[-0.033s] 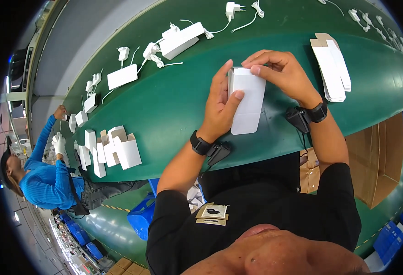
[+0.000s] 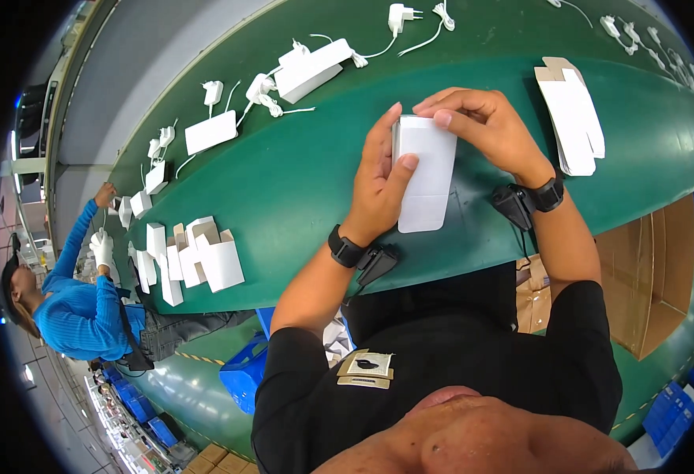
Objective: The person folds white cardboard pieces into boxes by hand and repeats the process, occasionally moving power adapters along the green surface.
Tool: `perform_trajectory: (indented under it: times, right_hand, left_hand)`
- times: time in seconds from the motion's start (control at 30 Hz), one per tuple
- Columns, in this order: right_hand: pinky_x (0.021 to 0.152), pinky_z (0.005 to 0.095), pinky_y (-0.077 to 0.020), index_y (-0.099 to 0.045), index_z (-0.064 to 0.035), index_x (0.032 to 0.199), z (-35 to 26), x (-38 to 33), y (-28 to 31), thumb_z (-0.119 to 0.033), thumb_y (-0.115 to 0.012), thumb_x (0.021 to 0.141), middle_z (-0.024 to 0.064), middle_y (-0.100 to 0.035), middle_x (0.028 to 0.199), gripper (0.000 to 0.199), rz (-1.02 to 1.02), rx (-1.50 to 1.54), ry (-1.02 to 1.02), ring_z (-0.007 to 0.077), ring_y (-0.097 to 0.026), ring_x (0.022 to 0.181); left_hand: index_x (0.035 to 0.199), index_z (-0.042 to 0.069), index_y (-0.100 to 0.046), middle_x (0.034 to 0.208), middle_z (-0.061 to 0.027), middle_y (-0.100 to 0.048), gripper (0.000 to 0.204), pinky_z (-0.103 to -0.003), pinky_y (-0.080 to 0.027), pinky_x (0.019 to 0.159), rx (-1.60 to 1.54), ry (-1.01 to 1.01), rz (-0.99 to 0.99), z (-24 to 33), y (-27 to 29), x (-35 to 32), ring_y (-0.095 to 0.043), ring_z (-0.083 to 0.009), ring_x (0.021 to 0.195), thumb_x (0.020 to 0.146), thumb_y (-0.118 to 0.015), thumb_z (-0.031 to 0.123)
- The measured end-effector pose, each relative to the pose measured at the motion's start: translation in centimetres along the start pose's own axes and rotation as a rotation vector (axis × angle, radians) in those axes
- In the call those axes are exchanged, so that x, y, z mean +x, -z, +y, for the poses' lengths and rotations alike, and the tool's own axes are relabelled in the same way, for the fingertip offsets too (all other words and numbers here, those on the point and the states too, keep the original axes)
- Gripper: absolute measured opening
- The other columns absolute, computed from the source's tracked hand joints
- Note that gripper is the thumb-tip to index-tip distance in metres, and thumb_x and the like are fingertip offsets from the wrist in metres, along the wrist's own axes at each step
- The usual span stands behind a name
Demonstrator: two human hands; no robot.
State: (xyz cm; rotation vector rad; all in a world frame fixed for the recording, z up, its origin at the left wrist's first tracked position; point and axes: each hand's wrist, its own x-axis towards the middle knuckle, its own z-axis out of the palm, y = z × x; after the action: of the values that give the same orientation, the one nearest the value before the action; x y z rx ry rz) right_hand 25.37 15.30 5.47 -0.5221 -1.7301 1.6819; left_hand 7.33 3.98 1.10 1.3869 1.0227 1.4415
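Note:
A white cardboard carton (image 2: 426, 178) is held over the green table in front of me, with a crease across its lower part. My left hand (image 2: 382, 174) grips its left side, thumb lying on the front face and fingers along the far edge. At the carton's top right corner, my right hand (image 2: 481, 122) pinches the upper edge between bent thumb and index finger. The inside of the carton is hidden from this view.
Flat white cartons (image 2: 572, 118) lie stacked at the right. Folded cartons (image 2: 205, 257) stand in a group at the left. Along the far side are white plug adapters (image 2: 398, 17) with cables and white boxes (image 2: 313, 71). A co-worker in blue (image 2: 86, 316) works at the far left.
My left thumb has shifted very slightly left on the carton, and my right thumb a touch upward. Everything else keeps its place.

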Motion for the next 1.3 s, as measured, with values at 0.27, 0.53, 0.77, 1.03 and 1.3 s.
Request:
perform_trajectory:
  times: [0.27,0.53,0.77,1.03,1.3]
  right_hand:
    - [0.099,0.0355,-0.0493,-0.069,-0.0009,0.116,-1.4,-1.0,1.4,-0.013,-0.068,0.092,0.0151,-0.064,0.129,0.027,-0.129,-0.156,0.013,0.0232,-0.062,0.116]
    - [0.116,0.0461,-0.0314,-0.048,-0.0081,0.144,-9.1,-7.9,7.5,-0.02,-0.076,0.08,0.0184,-0.046,0.148,0.071,0.235,-1.27,0.175,0.0385,-0.038,0.14]
    - [0.113,0.0422,-0.0363,-0.052,-0.0061,0.14,-7.3,-15.2,8.9,-0.012,-0.079,0.074,0.0196,-0.048,0.147,0.072,0.183,-1.42,-0.209,0.0371,-0.043,0.137]
    - [0.104,0.0381,-0.0453,-0.063,-0.0015,0.125,-6.8,-15.4,13.5,-0.007,-0.068,0.085,0.0193,-0.061,0.132,0.041,0.155,-1.239,-0.119,0.0352,-0.056,0.124]
    - [0.09,0.0418,-0.0524,-0.069,-0.0018,0.112,-5.0,-10.9,-1.2,-0.003,-0.062,0.089,0.0156,-0.07,0.113,0.024,0.445,-1.127,0.512,0.0334,-0.067,0.104]
  left_hand:
    - [0.143,0.01,-0.029,0.132,-0.0172,-0.055,0.045,-0.03,-0.046,0.09,-0.16,0.102,-0.046,1.2,-0.7,0.6,-0.055,-0.0174,0.113,0.103,-0.05,0.015]
    - [0.138,0.008,-0.03,0.127,-0.0161,-0.052,0.046,-0.036,-0.048,0.094,-0.055,0.12,0.437,2.2,2.7,5.5,-0.053,-0.02,0.113,0.1,-0.055,0.014]
    - [0.13,0.003,-0.044,0.121,-0.0107,-0.053,0.036,-0.036,-0.045,0.102,-0.313,0.277,0.554,-0.5,6.9,10.6,-0.054,-0.0194,0.109,0.099,-0.058,0.018]
    - [0.134,0.002,-0.05,0.135,-0.0114,-0.051,0.039,-0.038,-0.044,0.104,0.113,0.26,0.434,0.7,2.4,9.3,-0.052,-0.0216,0.119,0.1,-0.057,0.021]
    - [0.145,0.003,-0.039,0.137,-0.0186,-0.053,0.069,-0.041,-0.046,0.104,-0.626,0.363,-0.036,3.8,-3.4,2.3,-0.053,-0.0279,0.125,0.1,-0.05,0.054]
